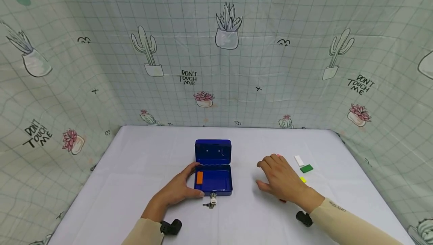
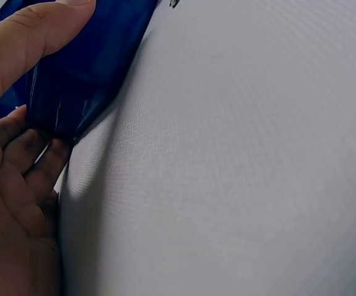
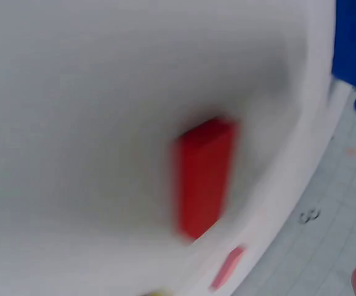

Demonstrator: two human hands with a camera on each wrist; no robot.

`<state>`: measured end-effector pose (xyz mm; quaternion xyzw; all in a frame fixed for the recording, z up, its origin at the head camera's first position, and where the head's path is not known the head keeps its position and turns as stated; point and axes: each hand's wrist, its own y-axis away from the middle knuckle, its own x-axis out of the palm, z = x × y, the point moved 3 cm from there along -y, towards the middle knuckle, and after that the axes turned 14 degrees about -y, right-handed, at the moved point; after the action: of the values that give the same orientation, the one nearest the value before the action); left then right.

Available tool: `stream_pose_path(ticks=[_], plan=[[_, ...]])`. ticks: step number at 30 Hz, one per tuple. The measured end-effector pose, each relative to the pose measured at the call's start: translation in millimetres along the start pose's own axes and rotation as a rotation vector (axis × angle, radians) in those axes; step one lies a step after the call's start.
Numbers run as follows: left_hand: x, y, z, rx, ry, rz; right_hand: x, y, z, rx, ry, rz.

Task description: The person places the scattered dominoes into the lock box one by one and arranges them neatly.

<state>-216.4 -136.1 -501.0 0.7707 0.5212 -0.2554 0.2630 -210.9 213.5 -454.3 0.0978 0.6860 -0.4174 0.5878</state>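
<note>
A blue metal cash box [image 1: 218, 182] stands on the table with its lid [image 1: 213, 151] raised. An orange block [image 1: 199, 177] lies inside, at the left. From the left side my left hand [image 1: 177, 189] holds the box, thumb at the front edge and fingers along the side. Keys [image 1: 210, 204] hang at the lock on the front. My right hand [image 1: 280, 177] hovers right of the box, fingers loosely bent, with nothing seen in its grasp. Below it is a red block [image 3: 204, 179], mostly hidden in the head view.
Right of and beyond my right hand lie a white block [image 1: 299, 161], a green block [image 1: 306, 168], a yellow block [image 1: 303, 179] and a pink block [image 3: 228, 268]. A white cloth [image 1: 152, 147] covers the table, with a printed curtain [image 1: 176, 49] around its back and sides.
</note>
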Motion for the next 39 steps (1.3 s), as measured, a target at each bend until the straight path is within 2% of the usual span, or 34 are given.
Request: stream_pose_path(ticks=[7, 14, 19, 24, 39], plan=[[0.7, -0.5, 1.4, -0.007, -0.011, -0.002, -14, 40.5, -13, 0.004, -0.006, 0.018], [-0.8, -0.5, 1.5, -0.007, -0.031, -0.012, -17, 66.6, -19, 0.117, -0.027, 0.092], [0.2, -0.5, 1.1, -0.018, -0.03, -0.012, -15, 79.9, -21, 0.166, -0.014, 0.161], [1.6, 0.3, 0.5, -0.025, -0.02, -0.015, -11, 88.0, -22, 0.169, -0.007, 0.187], [1.9, 0.0, 1.0, -0.014, -0.008, -0.021, -9, 92.3, -27, 0.161, -0.02, 0.19]])
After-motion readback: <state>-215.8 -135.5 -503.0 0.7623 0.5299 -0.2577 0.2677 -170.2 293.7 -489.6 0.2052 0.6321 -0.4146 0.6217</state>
